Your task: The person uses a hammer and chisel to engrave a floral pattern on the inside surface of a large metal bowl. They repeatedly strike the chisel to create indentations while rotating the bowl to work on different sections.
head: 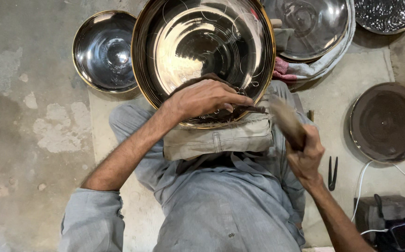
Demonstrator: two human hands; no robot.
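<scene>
Head view, looking straight down at a person seated on a concrete floor (pixel 20 130) in grey clothing. 1 large brass-coloured metal bowl (pixel 202 44), shiny and faintly scribed with curved lines, is propped at a tilt on a folded cloth pad (pixel 221 140) that rests on the person's lap.

The left hand (pixel 205 99) lies on the bowl's near rim, fingers curled down around a thin dark punch (pixel 249 109) whose tip points toward the right; the grip looks closed and firm. The right hand (pixel 305 154) is wrapped fully around the handle of a wooden mallet (pixel 284 119), which is blurred, its head near the punch's end.

Around them lie 4 other metal dishes: a dark polished bowl (pixel 104 51) to the left, a wide shiny basin (pixel 314 23) on a cloth at top right, a dimpled tray (pixel 389 14) in the corner, and a flat dull plate (pixel 388 121) at right. Small black pliers (pixel 333 172) lie on the floor near the right wrist, beside a white cable (pixel 361 186).

The bowl is likely stiff, fairly heavy, smooth and slippery; its thin wall would dent easily, so the rolled rim seems the safest place to hold it.
</scene>
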